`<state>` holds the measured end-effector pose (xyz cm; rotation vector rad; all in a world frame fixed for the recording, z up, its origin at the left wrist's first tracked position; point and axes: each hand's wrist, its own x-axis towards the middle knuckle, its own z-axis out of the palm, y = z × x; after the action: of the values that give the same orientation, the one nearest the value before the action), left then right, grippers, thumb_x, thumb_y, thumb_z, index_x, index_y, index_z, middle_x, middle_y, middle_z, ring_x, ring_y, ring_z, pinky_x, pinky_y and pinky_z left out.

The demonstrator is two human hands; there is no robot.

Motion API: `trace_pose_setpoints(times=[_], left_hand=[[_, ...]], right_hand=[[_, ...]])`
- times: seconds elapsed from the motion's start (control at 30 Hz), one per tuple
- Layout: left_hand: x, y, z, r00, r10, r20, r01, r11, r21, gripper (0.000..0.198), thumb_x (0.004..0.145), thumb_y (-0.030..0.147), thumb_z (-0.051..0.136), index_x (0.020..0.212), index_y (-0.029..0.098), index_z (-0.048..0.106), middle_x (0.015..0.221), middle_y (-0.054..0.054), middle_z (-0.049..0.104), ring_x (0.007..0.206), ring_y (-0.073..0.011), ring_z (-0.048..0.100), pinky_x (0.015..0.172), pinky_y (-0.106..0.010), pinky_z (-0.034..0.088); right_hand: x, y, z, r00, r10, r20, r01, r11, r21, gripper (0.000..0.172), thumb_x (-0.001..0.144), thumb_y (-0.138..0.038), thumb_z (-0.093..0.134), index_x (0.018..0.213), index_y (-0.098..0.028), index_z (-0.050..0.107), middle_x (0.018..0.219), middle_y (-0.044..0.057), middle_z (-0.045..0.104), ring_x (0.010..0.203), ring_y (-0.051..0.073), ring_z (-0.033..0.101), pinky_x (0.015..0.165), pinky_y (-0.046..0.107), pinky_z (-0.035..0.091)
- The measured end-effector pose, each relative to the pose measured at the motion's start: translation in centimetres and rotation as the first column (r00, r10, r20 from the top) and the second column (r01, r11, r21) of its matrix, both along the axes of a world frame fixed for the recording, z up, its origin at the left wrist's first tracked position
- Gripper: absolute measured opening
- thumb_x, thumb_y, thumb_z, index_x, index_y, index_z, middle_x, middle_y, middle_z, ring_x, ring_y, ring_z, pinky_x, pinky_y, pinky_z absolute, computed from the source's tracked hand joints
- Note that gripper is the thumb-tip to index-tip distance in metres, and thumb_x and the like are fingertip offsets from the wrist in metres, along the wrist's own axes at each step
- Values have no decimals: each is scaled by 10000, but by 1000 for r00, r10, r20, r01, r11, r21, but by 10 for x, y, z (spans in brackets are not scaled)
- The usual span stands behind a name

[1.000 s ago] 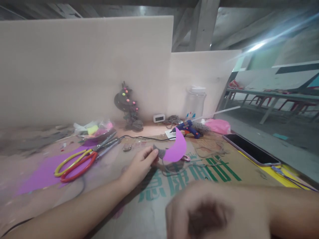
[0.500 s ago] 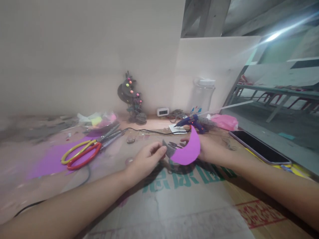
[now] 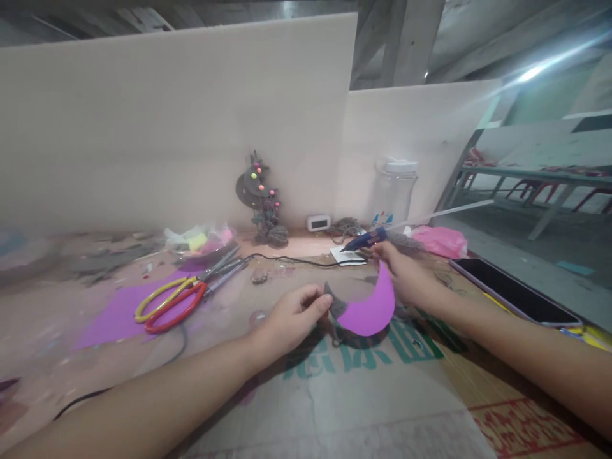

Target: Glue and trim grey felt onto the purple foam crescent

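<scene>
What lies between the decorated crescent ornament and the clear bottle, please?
In the head view, a white digital clock and tangled grey strands lie between the ornament and the bottle.

Right hand (image 3: 399,271) farther forward, fingers (image 3: 383,250) now at blue glue gun (image 3: 366,240), handle hidden

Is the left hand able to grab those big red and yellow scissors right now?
Probably not while the left hand is pinching the purple crescent by its grey end. The way itself looks free, though: the scissors lie off to the hand's left, and nothing seems to cover them.
</scene>
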<state>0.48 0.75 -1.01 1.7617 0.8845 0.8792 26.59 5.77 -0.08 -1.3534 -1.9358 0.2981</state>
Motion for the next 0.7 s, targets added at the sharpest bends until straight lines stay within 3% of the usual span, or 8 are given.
trace_pose_setpoints(times=[0.1,0.17,0.27,0.4,0.5,0.7], left_hand=[[1,-1,2,1000,21,16,-20,1000,-21,309,914,437,476,726,192,498,648,18,603,627,-139,582,611,-239,419],[2,0,3,998,61,15,-61,998,-14,307,904,425,488,708,188,496,637,20,578,626,-136,570,606,-237,410],[2,1,2,995,99,10,-99,995,-5,308,906,416,489,702,185,489,633,19,563,629,-134,558,605,-236,401],[1,3,0,995,97,6,-97,995,2,311,913,424,481,713,188,484,634,20,586,622,-134,561,611,-239,405],[0,3,0,994,106,-8,-106,994,7,316,907,424,489,697,188,472,628,23,576,619,-130,550,597,-234,393],[1,2,3,989,149,0,-149,988,27,343,913,440,476,680,189,461,617,34,487,621,-131,527,579,-236,374]], right_hand=[[3,0,12,973,-35,-228,28,999,-32,200,869,-359,483,951,-197,568,704,5,581,624,152,542,549,249,416],[0,-9,17,931,-68,-360,29,993,-113,269,859,-452,521,902,-191,567,626,-33,495,529,112,459,481,224,361],[-10,-33,17,910,-93,-404,20,983,-181,412,791,-577,606,901,-180,607,560,-62,424,453,77,333,426,224,257],[-26,-55,11,911,2,-413,-109,966,-236,483,748,-641,617,816,-163,641,621,-17,518,527,102,429,494,249,343],[-33,-56,7,896,72,-439,-212,936,-279,489,713,-656,642,693,-171,576,644,-9,535,581,116,471,549,258,388],[-27,-43,3,845,-13,-535,-96,980,-175,451,715,-593,694,761,-199,479,624,-62,466,552,92,412,513,224,330]])
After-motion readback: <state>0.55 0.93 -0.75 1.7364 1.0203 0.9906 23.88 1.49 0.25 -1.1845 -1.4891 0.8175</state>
